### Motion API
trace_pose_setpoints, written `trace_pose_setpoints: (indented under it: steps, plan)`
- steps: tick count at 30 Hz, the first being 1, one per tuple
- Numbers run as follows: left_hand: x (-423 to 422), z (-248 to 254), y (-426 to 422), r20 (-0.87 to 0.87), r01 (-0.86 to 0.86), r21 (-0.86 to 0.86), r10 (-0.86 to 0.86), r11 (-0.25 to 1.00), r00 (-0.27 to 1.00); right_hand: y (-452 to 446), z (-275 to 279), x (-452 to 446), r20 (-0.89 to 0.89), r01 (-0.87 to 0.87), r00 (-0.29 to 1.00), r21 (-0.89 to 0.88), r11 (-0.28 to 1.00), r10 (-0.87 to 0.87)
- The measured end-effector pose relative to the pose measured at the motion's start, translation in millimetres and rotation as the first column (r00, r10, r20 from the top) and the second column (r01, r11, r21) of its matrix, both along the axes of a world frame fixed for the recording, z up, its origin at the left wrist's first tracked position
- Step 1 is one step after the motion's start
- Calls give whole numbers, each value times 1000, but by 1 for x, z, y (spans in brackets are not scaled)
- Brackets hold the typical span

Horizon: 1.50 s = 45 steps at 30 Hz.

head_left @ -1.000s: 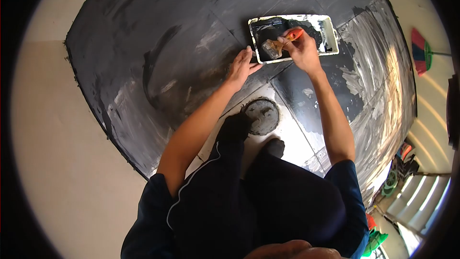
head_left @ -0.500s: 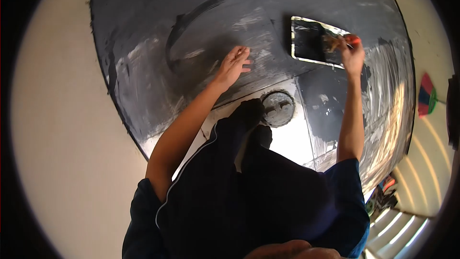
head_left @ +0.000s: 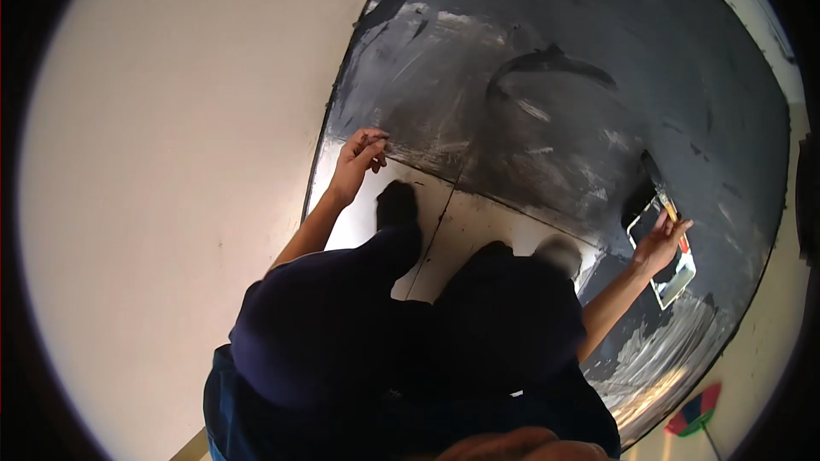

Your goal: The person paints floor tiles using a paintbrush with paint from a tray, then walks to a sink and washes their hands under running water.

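My right hand (head_left: 659,246) is closed on a paintbrush (head_left: 665,197) with an orange handle; its dark bristles point up and away. The brush and hand are over a white-rimmed tray (head_left: 671,297) that holds black paint. My left hand (head_left: 361,158) is raised at the left, its fingers curled loosely near the edge of the dark-coated floor (head_left: 581,132). Whether anything small is between those fingertips is hard to make out. A bare light patch of floor (head_left: 465,226) shows around my feet.
A pale wall (head_left: 171,145) stands along the left side of the coated floor. My dark-socked foot (head_left: 397,205) is on the light tiles. A red, blue and green broom (head_left: 696,411) lies at the lower right. Streaky, thinly coated floor (head_left: 662,358) is at the right.
The view has turned left, so tray and floor appear farther right and lower. My right hand has lifted the brush from inside the tray. My left hand has moved from beside the tray toward the wall.
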<state>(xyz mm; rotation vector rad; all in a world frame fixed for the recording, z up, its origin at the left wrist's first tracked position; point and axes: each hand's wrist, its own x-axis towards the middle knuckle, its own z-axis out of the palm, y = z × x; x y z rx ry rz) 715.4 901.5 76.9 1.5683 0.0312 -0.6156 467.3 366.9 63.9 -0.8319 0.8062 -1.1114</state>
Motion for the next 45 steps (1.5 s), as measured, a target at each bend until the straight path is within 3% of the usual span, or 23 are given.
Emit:
trace_pose_setpoints:
  steps: [1, 3, 5, 6, 7, 9, 11, 13, 15, 17, 20, 22, 26, 28, 32, 35, 37, 41, 43, 45]
  plan:
    - [-9, -15, 10, 19, -66, -22, 67, 998, 998, 12, 5, 24, -1, -100, 995, 6, 995, 100]
    - [-26, -45, 32, -172, -175, -21, 169, 984, 971, 37, 8, 72, -69, -261, 964, -60, 963, 257]
    - [-53, -92, 61, -254, -272, -10, 261, 962, 931, 67, 13, 122, -52, -391, 920, -53, 919, 388]
    - [-69, -96, 67, -108, -212, 62, 218, 975, 970, 86, 19, 147, -83, -430, 902, -76, 900, 424]
    - [-81, -110, 65, 289, -175, 199, 113, 964, 951, 108, 34, 172, -154, -486, 868, -67, 871, 472]
    - [-82, -83, 59, 331, 47, 447, -213, 894, 919, 130, 30, 213, -251, -622, 772, -106, 776, 584]
    - [-78, -76, 56, 444, 109, 525, -381, 844, 811, 156, 40, 249, -386, -777, 605, -94, 622, 697]
    - [-72, -85, 54, 420, 82, 487, -316, 869, 851, 178, 60, 297, -478, -878, 450, -81, 472, 755]
    - [-72, -91, 57, 490, 133, 488, -397, 862, 776, 200, 77, 332, -547, -945, 281, -17, 325, 788]
    - [-81, -97, 61, 464, 127, 506, -393, 853, 794, 219, 83, 378, -714, -980, 117, 31, 198, 691]
    - [-68, -96, 58, 401, 163, 493, -390, 854, 829, 257, 65, 446, -691, -976, 218, -166, 142, 689]
    - [-73, -92, 58, 349, 192, 482, -389, 855, 853, 277, 36, 491, -747, -946, 315, -297, 131, 586]
    - [-69, -100, 65, 405, 177, 452, -378, 874, 833, 325, 18, 543, -817, -898, 435, -426, 111, 379]
    - [-74, -102, 68, 404, 192, 423, -374, 886, 835, 336, -3, 561, -777, -834, 528, -550, 37, 343]
    - [-68, -102, 74, 410, 215, 403, -385, 890, 827, 362, -34, 569, -634, -580, 722, -773, -257, 277]
    - [-65, -99, 73, 454, 206, 396, -385, 895, 803, 379, -50, 548, -711, -667, 609, -699, -258, 351]
    - [-66, -100, 74, 465, 216, 404, -403, 889, 788, 392, -45, 513, -689, -632, 613, -721, -284, 386]
    - [-64, -97, 74, 465, 219, 385, -393, 897, 793, 423, -37, 436, -748, -611, 492, -661, -435, 445]
    - [-64, -98, 73, 470, 210, 377, -381, 902, 796, 425, -23, 428, -739, -632, 433, -657, -411, 516]
    - [-65, -100, 72, 482, 202, 363, -369, 910, 794, 413, -10, 447, -727, -668, 479, -665, -333, 492]
